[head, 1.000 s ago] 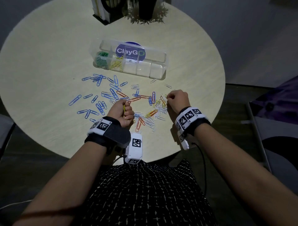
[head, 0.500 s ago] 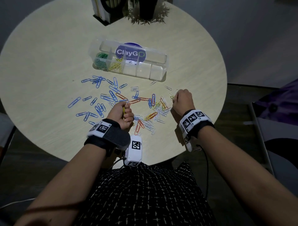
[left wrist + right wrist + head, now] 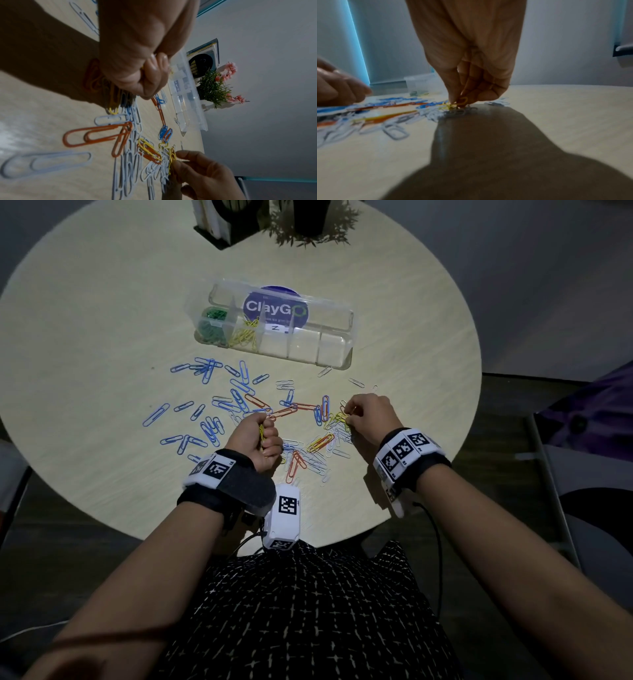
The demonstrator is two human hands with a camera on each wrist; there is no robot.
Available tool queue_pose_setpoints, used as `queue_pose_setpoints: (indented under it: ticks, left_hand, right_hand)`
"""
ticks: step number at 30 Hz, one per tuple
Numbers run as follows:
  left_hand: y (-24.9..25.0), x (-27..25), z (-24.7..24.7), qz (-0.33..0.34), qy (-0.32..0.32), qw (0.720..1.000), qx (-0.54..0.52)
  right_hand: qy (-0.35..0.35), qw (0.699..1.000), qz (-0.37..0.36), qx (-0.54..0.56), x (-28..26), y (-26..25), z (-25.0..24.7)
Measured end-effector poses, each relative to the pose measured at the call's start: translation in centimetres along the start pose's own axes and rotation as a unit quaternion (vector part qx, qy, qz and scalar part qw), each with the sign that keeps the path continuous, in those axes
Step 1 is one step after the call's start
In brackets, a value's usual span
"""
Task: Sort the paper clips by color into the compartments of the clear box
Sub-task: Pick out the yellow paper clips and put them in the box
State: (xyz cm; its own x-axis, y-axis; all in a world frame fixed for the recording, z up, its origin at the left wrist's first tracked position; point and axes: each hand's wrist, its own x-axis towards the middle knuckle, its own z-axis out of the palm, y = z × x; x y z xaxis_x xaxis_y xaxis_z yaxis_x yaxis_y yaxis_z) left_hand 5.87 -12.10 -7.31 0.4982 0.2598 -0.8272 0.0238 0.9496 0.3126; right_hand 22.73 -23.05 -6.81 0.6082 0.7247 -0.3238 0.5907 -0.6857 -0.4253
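Blue, orange, yellow and white paper clips lie scattered on the round table. The clear box stands beyond them, with green clips in its leftmost compartment and yellow clips in the one beside it. My left hand is a fist holding yellow clips upright over the pile. My right hand pinches a yellow clip at the pile's right edge, fingertips down on the table.
A dark book holder and a small potted plant stand at the table's far edge. A chair sits to the right of the table. The near table edge is close to my wrists.
My right hand shifted slightly left and down onto the yellow clips at the pile's right side. The left fist stays where it was with its yellow clips.
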Motion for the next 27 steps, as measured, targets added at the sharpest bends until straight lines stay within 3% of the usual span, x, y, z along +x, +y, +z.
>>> queue_pose_setpoints:
  ticks: [9, 17, 21, 24, 27]
  left_hand:
    - [0.0, -0.4, -0.3, -0.001, -0.005, 1.000, -0.003]
    - [0.3, -0.5, -0.8, 0.007, -0.009, 1.000, -0.005]
    - [0.3, -0.6, -0.7, 0.013, -0.010, 1.000, -0.003]
    - [0.3, -0.6, -0.5, 0.023, -0.003, 1.000, -0.001]
    - [0.2, -0.5, -0.1, 0.043, 0.013, 0.999, -0.023]
  right_hand:
    - [-0.055, 0.983, -0.090, -0.148, 0.3, 0.5, -0.9]
    - [-0.100, 0.972, -0.074, -0.201, -0.2, 0.7, -1.3]
    - [-0.101, 0.984, -0.022, -0.148, -0.5, 0.5, -1.2]
    - [-0.050, 0.997, 0.001, -0.056, -0.6, 0.1, -0.9]
    - [0.006, 0.997, -0.040, 0.059, -1.4, -2.4, -1.5]
